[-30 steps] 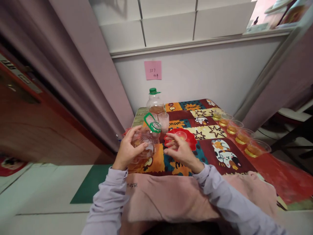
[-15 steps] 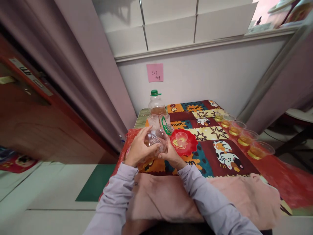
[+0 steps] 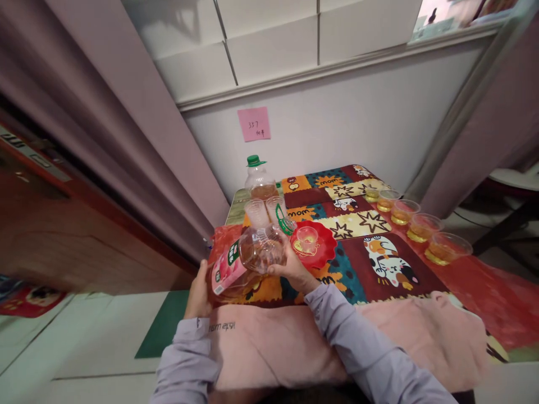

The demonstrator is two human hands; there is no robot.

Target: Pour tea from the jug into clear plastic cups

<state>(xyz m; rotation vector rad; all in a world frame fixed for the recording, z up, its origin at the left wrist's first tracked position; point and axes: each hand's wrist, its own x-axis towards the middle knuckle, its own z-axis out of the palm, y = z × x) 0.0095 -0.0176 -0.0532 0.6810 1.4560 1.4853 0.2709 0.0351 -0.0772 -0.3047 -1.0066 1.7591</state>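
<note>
A large clear plastic bottle (image 3: 229, 268) with a pink label lies tilted between my hands, its mouth pointing up and right. Around its neck is a green handle ring (image 3: 284, 220). My right hand (image 3: 295, 269) grips the bottle's shoulder, thumb on the near side. At the base, my left hand (image 3: 199, 294) supports the bottle, its fingers partly hidden. Close to the mouth, a clear plastic cup (image 3: 308, 237) stands on a scalloped red plate (image 3: 323, 255). Whether liquid is flowing I cannot tell.
Behind the bottle stand two stacks of clear cups (image 3: 256, 212) and a second bottle (image 3: 261, 182) with a green cap. Several cups of yellow liquid (image 3: 442, 252) line the table's right side. A pink cloth (image 3: 269, 348) covers the near edge.
My left hand has slid from the bottle's upper part down to its base, exposing the label. My right hand stays at the shoulder. The view has shifted slightly.
</note>
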